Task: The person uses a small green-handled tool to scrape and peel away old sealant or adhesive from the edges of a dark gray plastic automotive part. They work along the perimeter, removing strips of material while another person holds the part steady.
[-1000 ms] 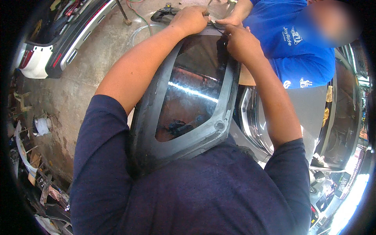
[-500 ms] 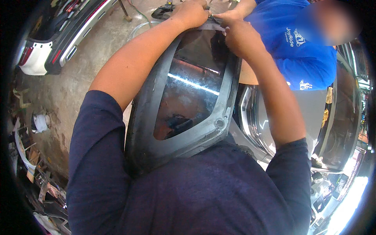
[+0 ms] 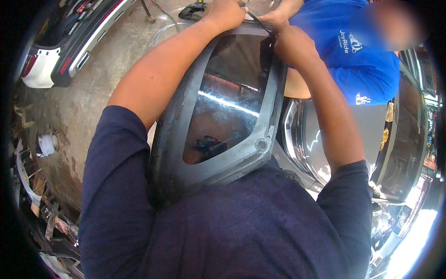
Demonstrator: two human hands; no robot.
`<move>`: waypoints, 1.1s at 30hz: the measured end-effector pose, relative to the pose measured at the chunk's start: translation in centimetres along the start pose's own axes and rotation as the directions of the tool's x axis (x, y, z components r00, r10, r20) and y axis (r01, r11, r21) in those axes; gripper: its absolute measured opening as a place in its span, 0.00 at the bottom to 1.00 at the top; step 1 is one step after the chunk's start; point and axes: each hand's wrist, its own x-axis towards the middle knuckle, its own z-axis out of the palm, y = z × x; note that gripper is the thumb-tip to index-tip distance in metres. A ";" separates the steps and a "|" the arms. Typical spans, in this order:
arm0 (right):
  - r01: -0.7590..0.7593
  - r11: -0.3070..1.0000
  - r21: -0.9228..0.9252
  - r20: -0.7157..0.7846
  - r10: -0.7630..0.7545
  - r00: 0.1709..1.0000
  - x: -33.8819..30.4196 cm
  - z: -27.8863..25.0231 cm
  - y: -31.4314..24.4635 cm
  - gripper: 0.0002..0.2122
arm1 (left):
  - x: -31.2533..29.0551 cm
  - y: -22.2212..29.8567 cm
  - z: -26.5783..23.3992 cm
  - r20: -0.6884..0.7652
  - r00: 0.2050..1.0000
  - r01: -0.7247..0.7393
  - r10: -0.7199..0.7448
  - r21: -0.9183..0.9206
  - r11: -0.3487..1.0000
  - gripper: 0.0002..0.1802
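A car window panel (image 3: 204, 176), dark glass in a grey-black frame, lies in front of me, its near end against my body. At its far edge my left hand (image 3: 225, 16) is closed round one end of a thin black strip (image 3: 258, 22). The strip slants down toward my right hand (image 3: 295, 46), whose curled fingers close on its other end by the panel's far right corner. My fingertips are partly hidden there. Between my hands, another person's hand (image 3: 277, 18) reaches to the same edge, close to the strip.
A co-worker in a blue shirt (image 3: 325, 28) leans in from the far right. Beside the panel on the right is a silver car (image 3: 341, 135). A white and black car tailgate (image 3: 46, 69) stands at the far left on the concrete floor (image 3: 107, 65). Scrap pieces (image 3: 51, 223) lie at lower left.
My right hand has shifted slightly right and down, away from my left hand. More of the black strip now shows between them. The panel has barely moved.
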 end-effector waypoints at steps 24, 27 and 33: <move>0.019 1.000 -0.015 -0.044 -0.019 0.999 0.5 -0.3 0.0 0.16 | 0.0 0.6 -0.3 -0.021 1.000 0.017 -0.016 0.033 0.999 0.17; 0.034 0.999 -0.022 -0.040 -0.035 0.999 0.6 -0.1 0.4 0.16 | 0.0 0.4 -0.2 -0.033 0.999 0.011 -0.011 -0.007 1.000 0.17; 0.028 0.999 -0.023 -0.036 -0.029 0.999 0.5 -0.1 0.9 0.16 | -0.1 0.5 -0.3 -0.045 0.999 0.026 -0.026 -0.012 1.000 0.17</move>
